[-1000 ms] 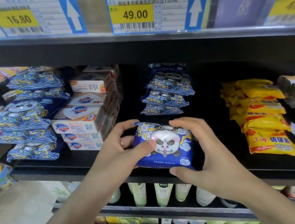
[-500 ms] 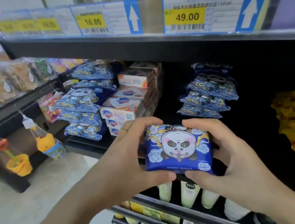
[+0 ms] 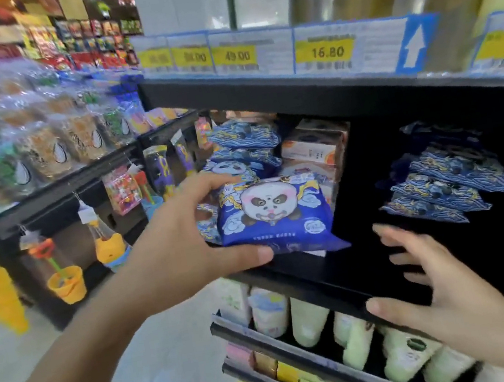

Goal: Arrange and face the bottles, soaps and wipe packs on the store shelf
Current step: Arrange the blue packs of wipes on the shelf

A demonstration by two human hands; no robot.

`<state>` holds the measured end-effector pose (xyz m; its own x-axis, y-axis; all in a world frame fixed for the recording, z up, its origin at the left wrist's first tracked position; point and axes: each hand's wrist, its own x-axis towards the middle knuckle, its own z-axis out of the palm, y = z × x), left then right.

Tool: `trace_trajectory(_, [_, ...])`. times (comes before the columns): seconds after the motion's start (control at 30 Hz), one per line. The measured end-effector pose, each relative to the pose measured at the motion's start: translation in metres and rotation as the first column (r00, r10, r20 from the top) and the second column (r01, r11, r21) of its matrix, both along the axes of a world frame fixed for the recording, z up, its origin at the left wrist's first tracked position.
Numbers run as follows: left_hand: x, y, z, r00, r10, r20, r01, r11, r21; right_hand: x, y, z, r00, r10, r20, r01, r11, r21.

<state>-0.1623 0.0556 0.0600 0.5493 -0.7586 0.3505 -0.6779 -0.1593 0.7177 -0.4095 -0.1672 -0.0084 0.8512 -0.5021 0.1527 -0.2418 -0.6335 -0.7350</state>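
My left hand (image 3: 183,245) grips a blue wipe pack with a panda face (image 3: 273,217), thumb under its front edge, fingers over its left side. The pack is held just in front of a stack of the same blue wipe packs (image 3: 243,149) at the left of the black shelf (image 3: 325,275). Boxed soaps (image 3: 313,147) are stacked right behind it. My right hand (image 3: 445,295) hovers with spread fingers over the shelf's front edge and holds nothing. A second stack of blue wipe packs (image 3: 442,179) lies farther right on the shelf.
Price tags (image 3: 324,52) line the upper shelf edge. Pale green and white bottles (image 3: 306,322) fill the shelves below. To the left, another rack holds snack bags (image 3: 46,148) with hanging toys (image 3: 65,282) on its front. Grey floor lies at the lower left.
My right hand has let go of the panda pack and dropped to the right. My left hand alone has carried the pack left toward the left stack. The view has swung left.
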Motion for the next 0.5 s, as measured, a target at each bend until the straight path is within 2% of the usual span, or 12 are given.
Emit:
trace_trajectory(0.1, [0.037, -0.003, 0.008, 1.000, -0.023, 0.018, 0.024, 0.999, -0.024, 0.018, -0.006, -0.015, 0.968, -0.219, -0.125, 0.196, 0.965, -0.174])
trace_trajectory(0.2, [0.070, -0.014, 0.014, 0.998, -0.058, 0.005, 0.058, 0.998, -0.026, 0.037, -0.008, -0.025, 0.924, -0.362, -0.123, 0.326, 0.914, -0.244])
trace_trajectory(0.3, [0.101, -0.025, 0.015, 0.997, -0.075, -0.020, 0.074, 0.997, -0.020, 0.050, -0.007, -0.033, 0.843, -0.517, -0.151, 0.438, 0.821, -0.365])
trace_trajectory(0.4, [0.130, -0.038, 0.014, 0.995, -0.097, -0.032, 0.097, 0.995, -0.009, 0.055, -0.002, -0.041, 0.804, -0.586, -0.101, 0.495, 0.753, -0.433])
trace_trajectory(0.5, [0.152, -0.050, 0.013, 0.989, -0.141, -0.054, 0.142, 0.990, 0.022, 0.054, -0.002, -0.049, 0.800, -0.598, -0.053, 0.519, 0.733, -0.440])
